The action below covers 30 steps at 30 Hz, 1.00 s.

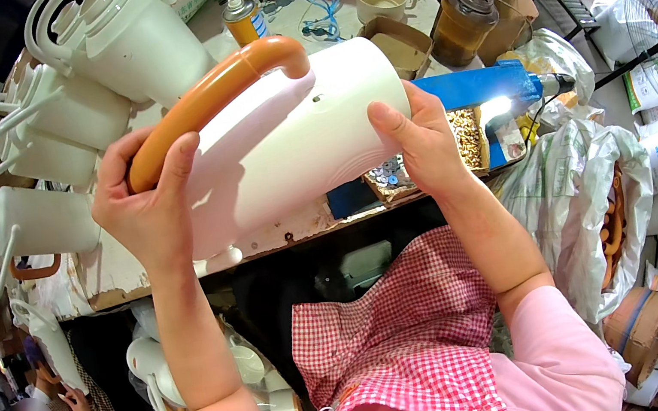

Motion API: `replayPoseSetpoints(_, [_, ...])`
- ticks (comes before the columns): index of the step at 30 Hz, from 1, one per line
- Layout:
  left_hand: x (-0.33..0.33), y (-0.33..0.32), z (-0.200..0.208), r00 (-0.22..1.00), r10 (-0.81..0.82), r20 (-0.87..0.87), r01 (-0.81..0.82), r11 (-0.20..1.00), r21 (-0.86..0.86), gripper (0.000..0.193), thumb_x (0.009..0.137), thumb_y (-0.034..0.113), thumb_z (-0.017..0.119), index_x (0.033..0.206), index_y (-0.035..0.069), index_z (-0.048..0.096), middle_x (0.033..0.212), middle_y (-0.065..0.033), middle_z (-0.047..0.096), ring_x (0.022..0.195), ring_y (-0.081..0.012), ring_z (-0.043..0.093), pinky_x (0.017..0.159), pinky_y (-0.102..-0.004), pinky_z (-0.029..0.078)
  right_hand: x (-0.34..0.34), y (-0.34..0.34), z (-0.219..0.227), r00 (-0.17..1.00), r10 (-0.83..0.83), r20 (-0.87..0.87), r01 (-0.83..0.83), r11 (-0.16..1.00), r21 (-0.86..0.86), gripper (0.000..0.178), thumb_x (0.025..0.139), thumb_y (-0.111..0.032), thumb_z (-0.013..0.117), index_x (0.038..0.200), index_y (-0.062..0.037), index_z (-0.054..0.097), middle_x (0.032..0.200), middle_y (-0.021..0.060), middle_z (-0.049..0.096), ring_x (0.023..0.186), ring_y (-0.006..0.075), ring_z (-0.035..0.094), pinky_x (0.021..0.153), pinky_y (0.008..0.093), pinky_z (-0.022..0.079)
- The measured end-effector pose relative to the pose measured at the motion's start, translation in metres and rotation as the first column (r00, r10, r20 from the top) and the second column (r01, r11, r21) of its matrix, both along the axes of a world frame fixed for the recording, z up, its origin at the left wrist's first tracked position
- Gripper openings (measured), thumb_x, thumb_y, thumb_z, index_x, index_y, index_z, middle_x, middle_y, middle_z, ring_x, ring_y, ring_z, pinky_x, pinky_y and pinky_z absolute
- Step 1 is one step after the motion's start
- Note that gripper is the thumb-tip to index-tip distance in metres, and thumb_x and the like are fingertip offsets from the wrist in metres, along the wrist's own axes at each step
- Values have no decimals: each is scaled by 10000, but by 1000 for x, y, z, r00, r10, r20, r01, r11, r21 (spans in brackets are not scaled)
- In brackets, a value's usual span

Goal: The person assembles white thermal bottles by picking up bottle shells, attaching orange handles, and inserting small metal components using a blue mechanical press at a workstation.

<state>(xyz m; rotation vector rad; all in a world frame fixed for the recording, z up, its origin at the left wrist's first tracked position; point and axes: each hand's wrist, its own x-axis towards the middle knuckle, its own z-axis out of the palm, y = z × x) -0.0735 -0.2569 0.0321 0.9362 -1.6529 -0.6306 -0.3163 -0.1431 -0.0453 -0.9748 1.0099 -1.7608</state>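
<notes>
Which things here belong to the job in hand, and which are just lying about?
In the job:
orange handle, in the left hand
white cylinder, in the right hand
similar white jugs, likely
small brass-coloured pieces, probably

Apparently lying about:
spray can
beige mug
lidded brown jar

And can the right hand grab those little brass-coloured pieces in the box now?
Probably not straight away: the right hand is gripping the end of the white cylindrical container. If it let go, likely yes: the brass-coloured pieces lie uncovered beside it in the picture, nothing visibly between.
</notes>
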Motion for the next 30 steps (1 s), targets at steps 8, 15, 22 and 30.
replayPoseSetpoints(8, [-8,-11,-9,1000,-19,6,19,1000,9,276,793,125,882,962,-5,707,864,-4,672,765,-81,597,699,-216,482,-4,-4,-2,1000,-16,9,15,997,72,420,1004,-286,661,1242,56,611,1074,71,708,966,121,636,863,290,517])
replayPoseSetpoints(15, [-5,-11,-4,879,-64,472,38,997,65,322,956,341,687,1023,27,695,809,-76,671,731,-175,637,684,-317,494,-5,-4,3,994,19,-107,-2,987,162,385,1008,-264,642,1204,66,617,1041,80,717,915,123,650,817,296,538])
replayPoseSetpoints(22, [-89,-19,41,451,-47,891,231,971,-66,344,966,332,615,1003,-6,670,844,-108,723,736,-239,654,696,-372,489,-7,-8,13,997,66,-39,-56,974,220,342,1002,-223,604,1217,43,622,1024,118,723,889,169,690,792,305,552])
replayPoseSetpoints(30, [-91,-18,54,573,-415,707,328,906,266,316,987,278,649,954,-31,707,746,12,626,668,-77,422,613,-266,382,-17,-20,-2,991,89,-104,-68,980,188,425,944,-305,625,1255,-17,611,1035,133,707,907,253,712,450,436,604])
